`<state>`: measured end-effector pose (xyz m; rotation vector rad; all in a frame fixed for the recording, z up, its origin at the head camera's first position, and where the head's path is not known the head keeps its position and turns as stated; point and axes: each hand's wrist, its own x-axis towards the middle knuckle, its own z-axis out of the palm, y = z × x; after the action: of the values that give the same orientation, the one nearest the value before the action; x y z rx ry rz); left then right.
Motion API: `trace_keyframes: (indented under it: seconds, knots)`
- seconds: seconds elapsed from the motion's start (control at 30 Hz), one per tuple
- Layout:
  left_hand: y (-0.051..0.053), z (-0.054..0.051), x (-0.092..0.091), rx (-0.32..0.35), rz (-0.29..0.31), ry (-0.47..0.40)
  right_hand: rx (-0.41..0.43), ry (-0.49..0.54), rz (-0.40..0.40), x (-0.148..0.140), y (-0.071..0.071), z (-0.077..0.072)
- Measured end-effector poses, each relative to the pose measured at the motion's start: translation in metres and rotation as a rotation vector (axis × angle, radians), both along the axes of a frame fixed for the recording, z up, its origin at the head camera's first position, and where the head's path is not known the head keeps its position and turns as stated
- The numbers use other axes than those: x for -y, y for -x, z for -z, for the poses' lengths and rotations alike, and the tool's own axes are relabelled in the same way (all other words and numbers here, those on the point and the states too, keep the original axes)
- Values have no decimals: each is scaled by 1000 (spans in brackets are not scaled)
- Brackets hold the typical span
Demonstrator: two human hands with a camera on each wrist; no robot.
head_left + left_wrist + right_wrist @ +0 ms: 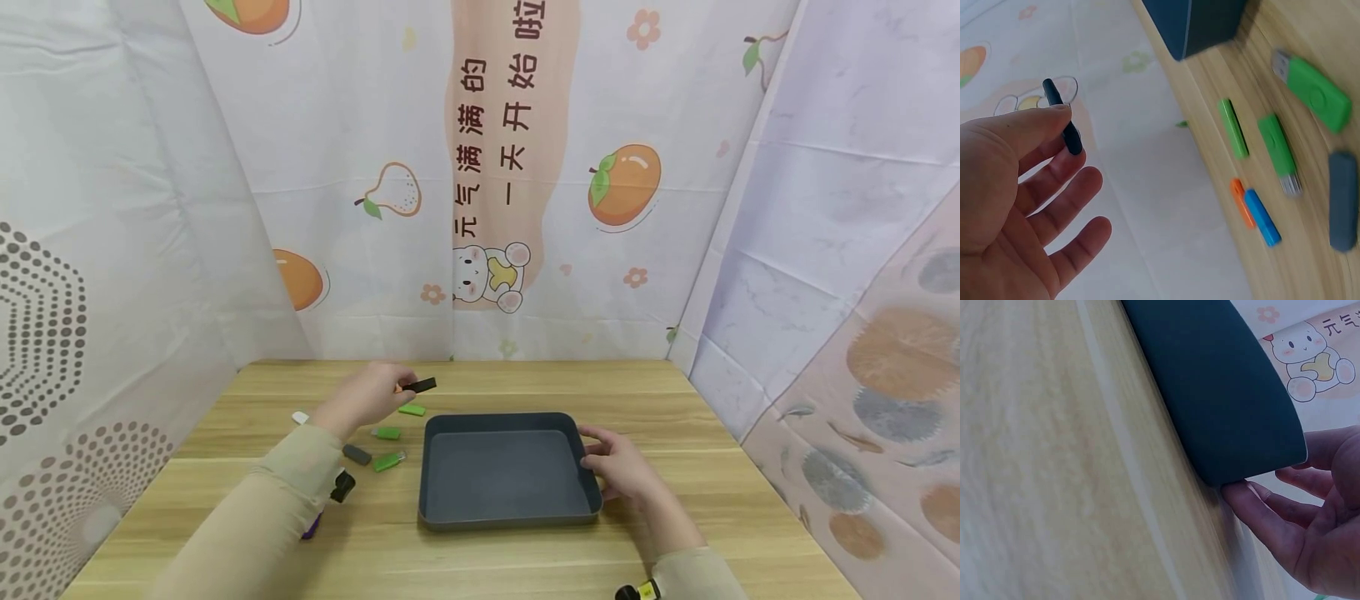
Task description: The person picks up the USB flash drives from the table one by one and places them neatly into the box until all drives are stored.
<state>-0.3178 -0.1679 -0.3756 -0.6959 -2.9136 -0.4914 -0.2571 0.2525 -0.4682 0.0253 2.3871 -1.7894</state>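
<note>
My left hand (375, 396) pinches a slim black USB stick (422, 385) between thumb and fingers, held above the table left of the tray; no plug shows on it. In the left wrist view the black stick (1062, 115) is seen edge-on, the other fingers loosely spread. A dark grey rectangular tray (510, 475) lies in the middle with a bare floor. At its right wall, my right hand (618, 467) grips the side. Green USB sticks (1319, 94) with metal plugs lie below and beside the left hand.
Near the left forearm lie a grey stick (357, 454), a white piece (300, 417) and a purple item (312, 527) partly hidden by the sleeve. An orange and blue stick (1262, 217) shows in the left wrist view. A printed curtain (360, 275) hangs behind the wooden table (660, 400).
</note>
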Motion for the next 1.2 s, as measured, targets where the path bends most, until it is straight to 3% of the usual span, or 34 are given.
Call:
trace_keyframes:
  seconds: [0.5, 0.87, 1.2]
  knots:
    - [4, 1, -47, -14, 18, -3, -4, -2, -16, 0, 1, 0]
    - [7, 13, -79, -37, 75, 32, -1, -2, -27, -2, 0, 3]
    - [10, 9, -106, -44, 97, 42, 5, 15, -27, -1, 0, 1]
